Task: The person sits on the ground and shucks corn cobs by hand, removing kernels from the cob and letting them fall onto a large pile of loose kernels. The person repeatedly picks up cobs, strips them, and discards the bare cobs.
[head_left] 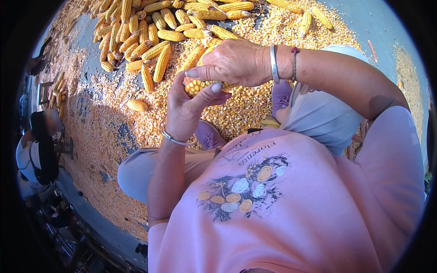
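Observation:
My left hand (189, 105) holds an ear of corn (195, 87) from below, its thumb pressed along the near side. Over the same ear lies my right hand (235, 63), fingers curled and thumb resting near the ear's left end; the palm hides much of the ear. Rows of yellow kernels show between the two thumbs. Loose kernels (235, 109) cover the ground beneath both hands. Just beyond the hands lie whole ears of corn (162, 63), and a short piece of cob with kernels (137, 105) sits to the left.
A large heap of corn ears (136, 30) lies at the top. My purple shoes (210, 135) stand among the kernels. At the far left, a person (41, 150) is near a wooden stool (44, 92) and more ears. A thin reddish stick (372, 52) lies at the upper right.

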Tool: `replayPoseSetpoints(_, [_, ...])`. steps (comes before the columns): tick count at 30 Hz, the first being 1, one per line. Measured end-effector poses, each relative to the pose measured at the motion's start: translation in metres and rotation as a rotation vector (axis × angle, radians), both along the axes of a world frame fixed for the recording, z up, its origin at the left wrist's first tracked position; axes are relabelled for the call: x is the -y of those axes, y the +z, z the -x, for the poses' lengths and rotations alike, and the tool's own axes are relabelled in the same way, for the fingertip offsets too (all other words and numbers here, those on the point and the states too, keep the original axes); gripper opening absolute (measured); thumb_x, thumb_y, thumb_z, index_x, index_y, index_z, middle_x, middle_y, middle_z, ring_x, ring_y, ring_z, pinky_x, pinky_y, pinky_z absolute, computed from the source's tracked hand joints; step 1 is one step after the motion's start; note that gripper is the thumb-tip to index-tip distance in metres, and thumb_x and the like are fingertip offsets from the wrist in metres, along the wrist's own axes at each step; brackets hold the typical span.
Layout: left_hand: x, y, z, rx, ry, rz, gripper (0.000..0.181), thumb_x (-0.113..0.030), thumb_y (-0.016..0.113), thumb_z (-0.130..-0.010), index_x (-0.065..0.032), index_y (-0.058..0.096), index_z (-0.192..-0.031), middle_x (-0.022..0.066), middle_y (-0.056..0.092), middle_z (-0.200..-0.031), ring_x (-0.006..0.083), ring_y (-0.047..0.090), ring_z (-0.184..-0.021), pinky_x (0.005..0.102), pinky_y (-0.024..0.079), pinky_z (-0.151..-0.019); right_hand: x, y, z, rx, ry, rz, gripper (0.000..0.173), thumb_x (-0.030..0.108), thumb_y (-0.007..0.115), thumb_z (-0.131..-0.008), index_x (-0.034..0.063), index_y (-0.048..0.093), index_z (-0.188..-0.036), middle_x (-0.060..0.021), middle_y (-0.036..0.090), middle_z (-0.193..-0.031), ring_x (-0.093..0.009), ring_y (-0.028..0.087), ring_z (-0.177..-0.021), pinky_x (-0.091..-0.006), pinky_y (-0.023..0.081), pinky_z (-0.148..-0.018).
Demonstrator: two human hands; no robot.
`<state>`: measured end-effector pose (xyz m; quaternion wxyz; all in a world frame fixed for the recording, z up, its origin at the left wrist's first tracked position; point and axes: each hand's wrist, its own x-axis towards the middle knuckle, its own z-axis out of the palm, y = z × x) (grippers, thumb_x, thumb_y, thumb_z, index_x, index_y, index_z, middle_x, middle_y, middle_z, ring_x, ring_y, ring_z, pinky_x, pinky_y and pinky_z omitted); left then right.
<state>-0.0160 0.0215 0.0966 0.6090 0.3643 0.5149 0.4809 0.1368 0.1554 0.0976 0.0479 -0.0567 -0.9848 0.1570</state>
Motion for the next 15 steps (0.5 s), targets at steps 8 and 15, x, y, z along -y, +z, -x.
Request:
replayPoseSetpoints(8, [0.0,-0.006,-0.003,0.012,-0.004,0.017,0.039,-0.009,0.064,-0.095,0.0072,0.045,-0.125,0.0205,0.068,-0.104,0.0312,0.073,-0.088,0.0411,0.062,-0.082,0.007,0.01,0.003,0.051,-0.207,0.162,0.041,0.039,0.039,-0.105,0.012,0.068,-0.111,-0.0151,0.067,-0.08,-0.038,0.066,-0.077,-0.0486,0.054,-0.072])
replayPoseSetpoints(15, [-0.002,-0.001,-0.004,0.021,0.011,-0.037,0.04,-0.01,0.065,-0.094,0.0054,0.046,-0.126,0.0201,0.069,-0.105,0.0316,0.073,-0.087,0.0409,0.063,-0.079,-0.019,-0.013,-0.002,-0.217,-0.018,0.015,0.044,0.023,0.048,-0.097,0.0158,0.051,-0.14,-0.018,0.068,-0.079,-0.036,0.07,-0.076,-0.0477,0.056,-0.067])
